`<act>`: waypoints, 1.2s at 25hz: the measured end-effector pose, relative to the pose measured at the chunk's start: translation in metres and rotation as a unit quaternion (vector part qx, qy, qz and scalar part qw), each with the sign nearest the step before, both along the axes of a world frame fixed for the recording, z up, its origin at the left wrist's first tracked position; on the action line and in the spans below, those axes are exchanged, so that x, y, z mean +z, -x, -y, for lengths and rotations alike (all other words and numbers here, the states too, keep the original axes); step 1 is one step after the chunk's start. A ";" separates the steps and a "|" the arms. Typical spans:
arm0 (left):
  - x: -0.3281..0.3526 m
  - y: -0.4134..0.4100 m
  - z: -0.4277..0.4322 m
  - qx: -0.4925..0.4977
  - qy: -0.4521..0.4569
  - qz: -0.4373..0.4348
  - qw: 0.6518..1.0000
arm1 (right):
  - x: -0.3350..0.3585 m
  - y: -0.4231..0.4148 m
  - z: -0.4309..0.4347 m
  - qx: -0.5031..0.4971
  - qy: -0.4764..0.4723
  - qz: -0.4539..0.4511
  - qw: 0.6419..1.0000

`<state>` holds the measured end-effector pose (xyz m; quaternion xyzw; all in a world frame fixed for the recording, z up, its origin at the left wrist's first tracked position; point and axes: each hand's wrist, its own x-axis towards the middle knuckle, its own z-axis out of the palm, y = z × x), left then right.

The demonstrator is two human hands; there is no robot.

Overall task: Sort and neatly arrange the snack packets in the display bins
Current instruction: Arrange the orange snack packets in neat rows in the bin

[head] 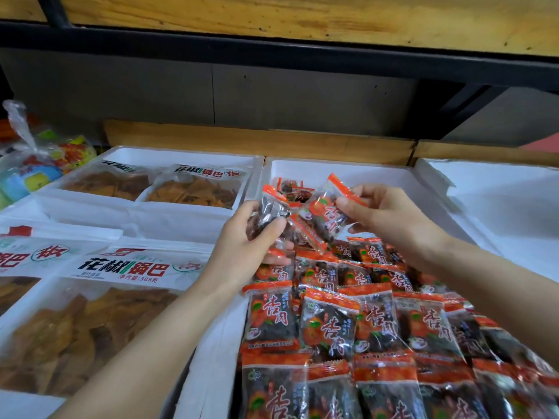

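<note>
Several small clear snack packets with orange-red edges and dark fruit inside lie in overlapping rows [329,325] in the middle white foam bin [378,173]. My left hand [245,240] grips a small bunch of these packets [272,211] above the bin's left side. My right hand [384,213] pinches one packet [325,211] by its orange top edge, held tilted beside the left-hand bunch. A few loose packets [295,190] lie in the bin's far part behind the hands.
White foam bins on the left hold large bags of fried crisps [193,189] [90,322]. A white bin [499,192] on the right shows only a white liner. A clear bag of colourful sweets [39,158] sits far left. A dark shelf beam [272,52] runs overhead.
</note>
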<state>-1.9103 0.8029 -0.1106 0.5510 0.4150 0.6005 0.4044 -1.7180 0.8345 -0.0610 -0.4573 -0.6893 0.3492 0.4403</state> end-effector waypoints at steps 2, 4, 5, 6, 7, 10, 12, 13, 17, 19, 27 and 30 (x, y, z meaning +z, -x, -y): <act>-0.001 -0.002 0.000 0.005 -0.003 -0.006 1.000 | 0.002 -0.018 -0.006 -0.042 -0.046 0.054 0.997; -0.001 -0.005 0.000 0.012 -0.005 -0.014 1.000 | 0.002 -0.036 -0.010 -0.061 -0.073 0.128 0.987; -0.001 -0.005 0.000 0.017 -0.007 -0.016 1.000 | 0.000 -0.042 -0.011 -0.057 -0.069 0.171 0.981; -0.001 -0.005 0.000 0.020 -0.008 -0.015 1.000 | -0.004 -0.047 -0.011 -0.045 -0.056 0.215 0.974; -0.001 -0.005 -0.001 0.022 -0.009 -0.015 1.000 | -0.008 -0.050 -0.011 -0.026 -0.036 0.251 0.967; -0.002 -0.006 -0.001 0.029 -0.003 -0.039 0.999 | -0.020 -0.050 -0.011 0.039 0.037 0.258 0.965; -0.002 -0.006 0.000 0.033 0.001 -0.046 0.998 | -0.025 -0.048 -0.015 0.047 0.054 0.234 0.970; -0.002 -0.006 0.000 0.034 0.003 -0.046 0.998 | -0.027 -0.046 -0.017 0.047 0.056 0.215 0.974; -0.002 -0.006 0.000 0.038 0.009 -0.044 0.998 | -0.030 -0.040 -0.022 0.058 0.065 0.176 0.981; -0.002 -0.006 0.001 0.037 0.010 -0.046 0.998 | -0.030 -0.038 -0.019 0.086 0.071 0.232 0.966; 0.009 -0.010 0.008 -0.016 0.028 -0.014 0.999 | -0.023 -0.033 0.001 -0.006 -0.076 0.262 0.962; 0.020 -0.024 0.016 -0.063 0.003 -0.033 0.997 | -0.006 -0.025 0.021 0.058 -0.033 0.107 0.992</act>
